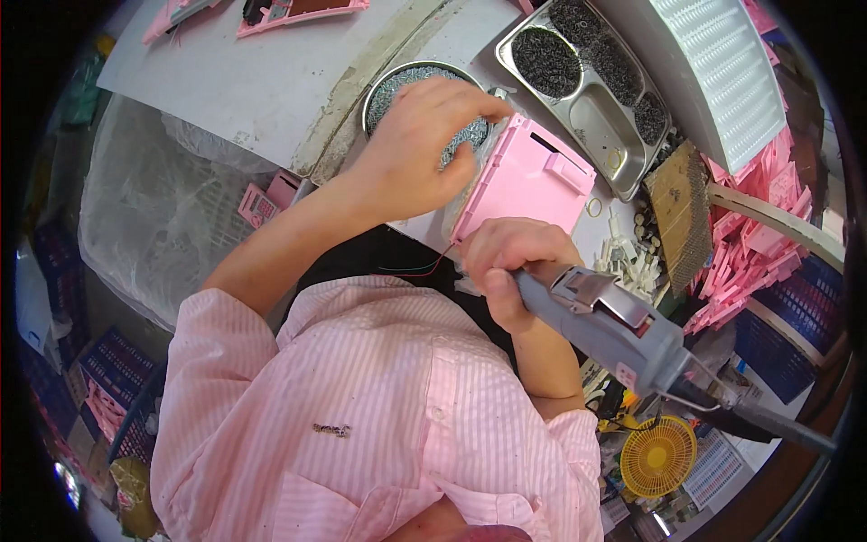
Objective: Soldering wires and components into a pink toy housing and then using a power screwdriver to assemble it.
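Note:
A pink plastic case (533, 176) with a slot and a raised block lies tilted in front of me at the table edge. My left hand (429, 135) reaches over a round metal bowl of small screws (406, 88), its index finger on the case's upper left corner and its thumb by the left edge. Its other fingers are mostly hidden. In my right hand (519, 257) is a grey electric screwdriver (605, 316), held at the case's lower edge. The screwdriver's bit is hidden, and its cable runs off to the lower right. Thin red and green wires (424, 268) hang below the case.
A steel compartment tray (601, 126) holds dark screws. White plastic parts (623, 257) lie below it, near a brown board (679, 217). Pink parts (759, 239) are heaped at right, above a yellow basket (657, 456). A plastic-covered container (153, 199) stands at left.

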Available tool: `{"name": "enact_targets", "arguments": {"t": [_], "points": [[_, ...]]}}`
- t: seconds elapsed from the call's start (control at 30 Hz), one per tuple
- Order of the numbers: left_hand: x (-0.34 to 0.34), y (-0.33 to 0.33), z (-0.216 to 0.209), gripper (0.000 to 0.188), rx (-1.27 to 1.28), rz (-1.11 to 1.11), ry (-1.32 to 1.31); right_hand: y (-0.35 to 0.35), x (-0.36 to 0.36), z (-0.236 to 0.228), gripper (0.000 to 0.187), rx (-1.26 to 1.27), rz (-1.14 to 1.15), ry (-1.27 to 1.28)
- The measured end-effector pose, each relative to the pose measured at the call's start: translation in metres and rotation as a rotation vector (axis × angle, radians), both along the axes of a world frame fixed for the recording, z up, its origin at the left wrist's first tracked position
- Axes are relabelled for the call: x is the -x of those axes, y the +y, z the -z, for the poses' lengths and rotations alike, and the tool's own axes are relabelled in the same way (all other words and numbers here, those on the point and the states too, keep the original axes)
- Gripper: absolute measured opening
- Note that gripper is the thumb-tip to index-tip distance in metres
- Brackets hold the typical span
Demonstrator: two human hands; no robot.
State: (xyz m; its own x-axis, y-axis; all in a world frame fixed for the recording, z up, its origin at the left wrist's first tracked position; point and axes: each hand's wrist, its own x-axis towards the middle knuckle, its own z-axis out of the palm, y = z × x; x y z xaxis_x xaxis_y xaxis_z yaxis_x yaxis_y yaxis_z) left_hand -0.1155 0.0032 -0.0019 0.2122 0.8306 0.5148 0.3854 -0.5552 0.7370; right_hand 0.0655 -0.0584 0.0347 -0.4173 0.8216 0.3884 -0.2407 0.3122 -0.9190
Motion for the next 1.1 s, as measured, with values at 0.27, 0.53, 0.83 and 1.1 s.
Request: {"name": "enact_targets", "arguments": {"t": [0.27, 0.53, 0.83, 1.1], "points": [[-0.098, 0.060, -0.009, 0.040, -0.121, 0.318, 0.545, -0.003, -0.011, -0.046, 0.020, 0.141, 0.098, 0.271], [0.139, -0.056, -0.012, 0.059, -0.263, -0.469, -0.205, -0.020, -0.074, -0.118, 0.027, 0.003, -0.088, 0.856], [0.306, -0.325, 0.297, 0.045, 0.942, -1.296, 0.258, 0.005, -0.055, -0.097, 0.032, 0.096, -0.132, 0.638], [0.136, -0.001, -0.007, 0.031, -0.275, -0.753, 0.442, 0.007, -0.061, -0.093, 0.037, 0.116, -0.046, 0.433]]}}
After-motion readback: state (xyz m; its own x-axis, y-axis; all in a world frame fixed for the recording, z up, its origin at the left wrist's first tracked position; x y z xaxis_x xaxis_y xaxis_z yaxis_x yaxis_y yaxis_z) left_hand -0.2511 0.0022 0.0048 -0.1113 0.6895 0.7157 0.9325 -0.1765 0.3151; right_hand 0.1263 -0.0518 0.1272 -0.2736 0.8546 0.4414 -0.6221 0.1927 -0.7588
